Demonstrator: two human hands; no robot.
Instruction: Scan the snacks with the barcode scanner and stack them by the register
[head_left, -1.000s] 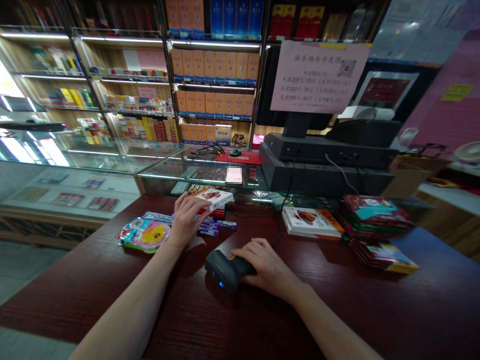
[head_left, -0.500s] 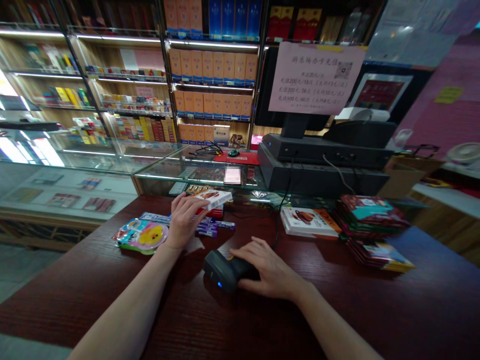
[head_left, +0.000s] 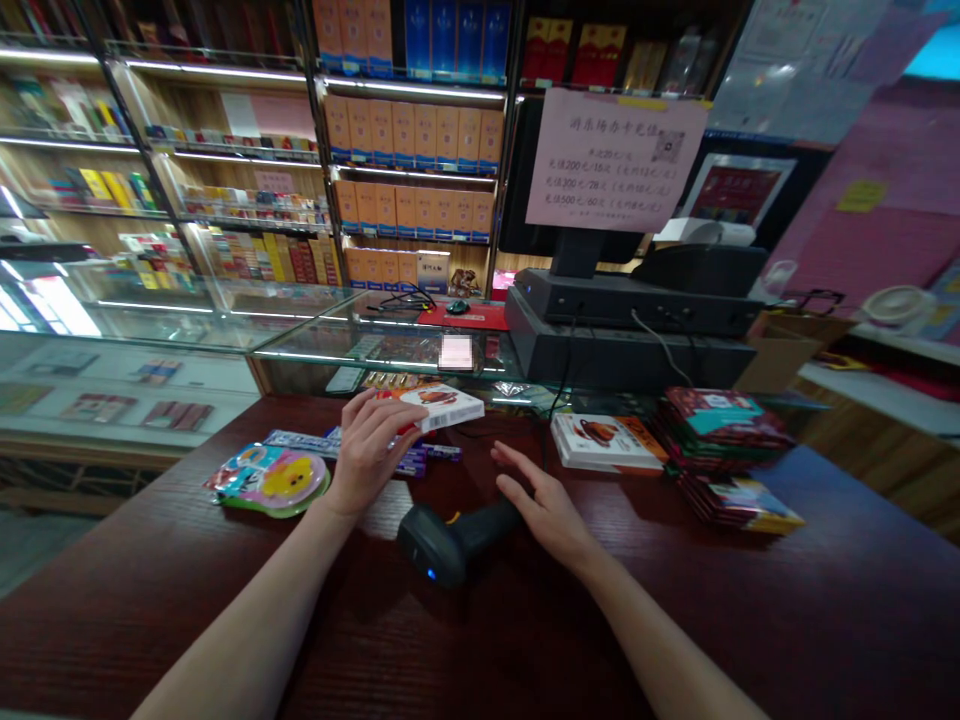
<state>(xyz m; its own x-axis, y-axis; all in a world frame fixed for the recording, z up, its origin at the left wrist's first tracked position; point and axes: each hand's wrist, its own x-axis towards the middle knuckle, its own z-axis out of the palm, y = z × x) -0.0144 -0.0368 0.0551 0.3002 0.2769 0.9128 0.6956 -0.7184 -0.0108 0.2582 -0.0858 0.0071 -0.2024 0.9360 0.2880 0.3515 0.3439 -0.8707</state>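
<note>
My left hand (head_left: pixel 375 445) grips a white box with an orange-brown picture (head_left: pixel 448 407), raised a little and turned barcode side toward me. Beneath it lie several purple-and-white slim packs (head_left: pixel 416 462), partly hidden by the hand. A colourful blister pack with a yellow figure (head_left: pixel 281 480) rests left of my wrist. On the dark table lies a black barcode scanner (head_left: pixel 442 545), its blue light on. My right hand (head_left: pixel 551 510) is beside the scanner's handle end, fingers apart and not wrapped around it; whether it still touches the handle I cannot tell.
At the right are white boxes (head_left: pixel 604 443) and a stack of dark red and green packets (head_left: pixel 724 430). Behind them stand a monitor with a pink notice (head_left: pixel 615 160) and a black cash drawer (head_left: pixel 630 350). A glass showcase (head_left: pixel 315 345) borders the table's far side.
My right hand has let go of the scanner, its fingers coming off the handle. My left hand has shifted the white box to the right and tilted it.
</note>
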